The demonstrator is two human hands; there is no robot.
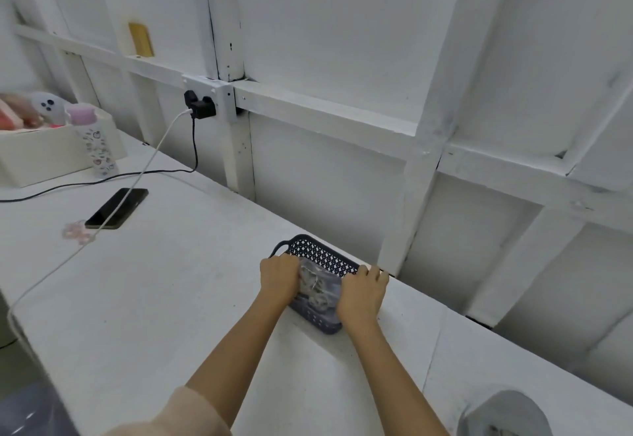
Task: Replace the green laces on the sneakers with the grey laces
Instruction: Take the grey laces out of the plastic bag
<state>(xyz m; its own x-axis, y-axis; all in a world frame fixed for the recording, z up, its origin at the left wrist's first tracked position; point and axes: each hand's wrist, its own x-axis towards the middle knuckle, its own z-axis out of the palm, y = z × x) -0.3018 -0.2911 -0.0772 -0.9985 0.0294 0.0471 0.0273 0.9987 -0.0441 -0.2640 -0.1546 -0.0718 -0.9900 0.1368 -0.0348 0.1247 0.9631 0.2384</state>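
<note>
A dark blue perforated basket (pixel 320 253) stands on the white table near the wall. Inside it lies a clear plastic bag (pixel 317 286) with pale coiled laces. My left hand (pixel 278 278) grips the basket's left end by the handle. My right hand (pixel 362 293) grips its right end, fingers curled over the rim. At the bottom right corner a grey rounded thing (pixel 507 415) shows partly; I cannot tell if it is a sneaker. No green laces are in view.
A black phone (pixel 116 207) lies at the left with a white cable (pixel 150 158) running to a wall socket (pixel 209 98). A patterned bottle (pixel 94 141) and a white box (pixel 37 158) stand at the far left. A pink clip (pixel 77 231) lies beside the phone.
</note>
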